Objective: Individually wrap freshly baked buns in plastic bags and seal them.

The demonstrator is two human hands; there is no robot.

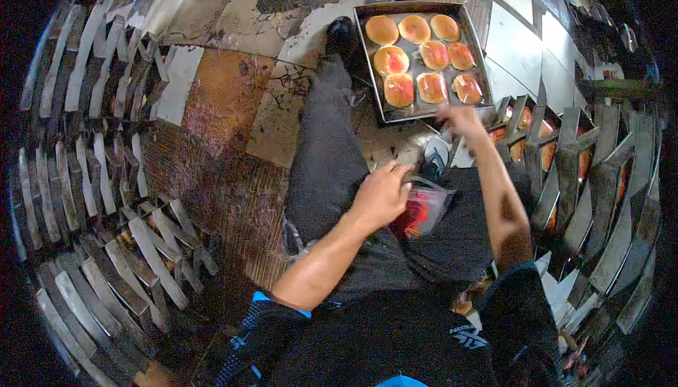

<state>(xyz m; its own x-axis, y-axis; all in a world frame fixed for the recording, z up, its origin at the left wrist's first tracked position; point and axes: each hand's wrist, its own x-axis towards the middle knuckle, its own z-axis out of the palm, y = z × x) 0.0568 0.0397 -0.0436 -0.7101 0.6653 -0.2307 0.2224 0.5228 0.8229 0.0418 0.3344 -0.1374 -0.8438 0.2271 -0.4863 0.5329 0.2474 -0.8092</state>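
Note:
My left hand (382, 195) grips the top edge of a clear plastic bag (424, 213) with red print, above my lap. My right hand (460, 121) is blurred at the near edge of a square metal baking tray (490, 82); whether its fingers hold anything cannot be told. Several round golden buns (382, 30) lie in rows in the tray. Some, such as a bun (399, 90) in the near row, look covered by clear film with red print.
Stacks of metal trays stand on my left (145, 260) and right (577, 175); buns show inside the right-hand ones. Flattened cardboard (228, 90) covers part of the floor. A round white object (436, 149) lies between the tray and my lap.

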